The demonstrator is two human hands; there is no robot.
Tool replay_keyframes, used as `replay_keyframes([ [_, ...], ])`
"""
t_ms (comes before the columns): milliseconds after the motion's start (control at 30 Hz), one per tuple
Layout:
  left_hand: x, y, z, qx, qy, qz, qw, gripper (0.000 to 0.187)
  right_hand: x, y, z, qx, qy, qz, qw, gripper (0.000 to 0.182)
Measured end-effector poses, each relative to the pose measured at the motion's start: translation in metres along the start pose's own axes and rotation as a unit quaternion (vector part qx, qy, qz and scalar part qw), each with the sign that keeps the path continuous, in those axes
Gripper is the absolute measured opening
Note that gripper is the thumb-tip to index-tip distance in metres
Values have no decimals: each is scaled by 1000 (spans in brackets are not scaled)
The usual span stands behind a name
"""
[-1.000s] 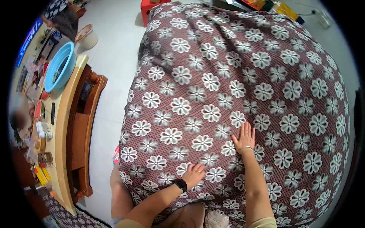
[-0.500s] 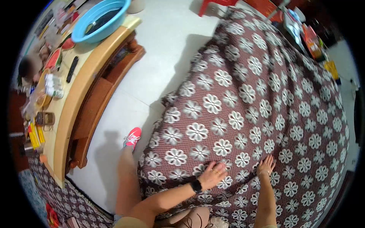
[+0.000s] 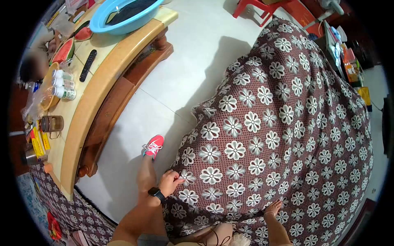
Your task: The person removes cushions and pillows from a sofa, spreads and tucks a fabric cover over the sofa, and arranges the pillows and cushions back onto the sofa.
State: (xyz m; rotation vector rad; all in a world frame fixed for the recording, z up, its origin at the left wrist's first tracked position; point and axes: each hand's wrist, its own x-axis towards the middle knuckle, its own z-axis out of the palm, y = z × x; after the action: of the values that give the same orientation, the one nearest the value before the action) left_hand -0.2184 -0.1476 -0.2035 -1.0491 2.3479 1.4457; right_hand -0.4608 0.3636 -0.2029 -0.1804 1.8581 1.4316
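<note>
A brown cloth with white flowers (image 3: pixel 256 166) is draped in folds over a wide surface. At its left edge my left hand (image 3: pixel 169 183), with a black watch on the wrist, pinches the cloth between thumb and fingertips. My right hand (image 3: pixel 273 207) lies low on the cloth, nearer my body, its fingers extended against the fabric. A shallow fold runs across the cloth between the two hands.
A curved table (image 3: pixel 104 69) at the left bears a blue basin (image 3: pixel 119 25), watermelon (image 3: pixel 65 51), a remote (image 3: pixel 88 65), white bottles and a jar (image 3: pixel 52 124). Someone's blurred head shows beyond it. My red shoe (image 3: pixel 154 146) is on the floor; a red stool (image 3: pixel 251 9) stands behind.
My left hand has moved left to the cloth's edge and closed on it. My right hand has come down and nearer my body. The view has shifted, and the cloth lies smoother.
</note>
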Motion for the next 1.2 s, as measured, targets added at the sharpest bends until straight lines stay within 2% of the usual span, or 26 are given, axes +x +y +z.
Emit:
replay_keyframes([
  [33,-1,-1,2,-10,-9,1,1000,28,8,-6,6,-35,-4,12,999,56],
  [67,-5,2,3,3,35,58,998,25,12,-8,11,-59,32,20,998,54],
  [100,-14,3,3,4,-15,58,998,25,21,-5,13,-74,-57,-22,995,46],
  [167,-33,2,4,7,-106,59,993,26,19,25,28,-271,-79,-150,947,42],
  [233,-50,-8,20,83,-190,6,978,28,16,23,52,-340,16,-119,933,35],
  [267,-56,-12,32,137,-191,12,972,31,14,22,50,-384,-27,-149,911,35],
  [367,-43,11,26,167,-73,128,975,37,46,-7,81,-251,106,-88,958,42],
  [400,-27,29,15,204,-40,161,965,46,62,-11,66,-210,-11,-93,973,44],
  [433,-15,53,14,209,17,133,969,57,6,28,-49,-88,-110,-152,978,39],
  [467,3,66,13,226,47,148,962,64,60,26,-8,106,4,-134,985,36],
  [500,25,85,13,241,66,194,949,63,14,52,-114,159,-12,-131,978,31],
  [533,49,102,18,244,83,237,937,57,-12,73,-182,156,57,-172,971,31],
  [567,70,123,27,243,74,254,933,54,-20,83,-230,217,156,-166,949,31],
  [600,94,143,39,267,64,297,914,53,9,73,-232,327,514,-211,765,37],
  [633,116,161,54,292,55,336,894,52,-12,86,-282,338,517,-259,743,42],
  [700,159,182,90,334,19,369,867,45,10,77,-315,281,671,-297,618,46],
  [767,183,206,112,374,32,370,849,45,84,71,-298,291,619,-273,676,53],
  [800,192,215,121,380,42,371,846,45,120,85,-277,307,537,-231,751,56],
  [833,200,222,126,389,53,368,843,46,140,104,-257,305,509,-166,788,60],
  [867,206,229,129,398,48,371,838,46,158,122,-237,422,412,-106,801,61],
  [900,211,238,130,405,46,372,834,47,192,133,-213,332,430,4,839,61],
  [933,216,245,130,414,44,373,829,47,196,154,-205,287,400,62,868,60],
  [967,222,252,131,415,45,379,826,47,196,170,-208,246,387,73,886,58],
  [1067,243,271,138,410,50,391,823,47,212,170,-220,251,358,104,893,55],
  [1200,259,284,142,400,56,401,822,48,222,169,-229,245,398,112,877,53],
])
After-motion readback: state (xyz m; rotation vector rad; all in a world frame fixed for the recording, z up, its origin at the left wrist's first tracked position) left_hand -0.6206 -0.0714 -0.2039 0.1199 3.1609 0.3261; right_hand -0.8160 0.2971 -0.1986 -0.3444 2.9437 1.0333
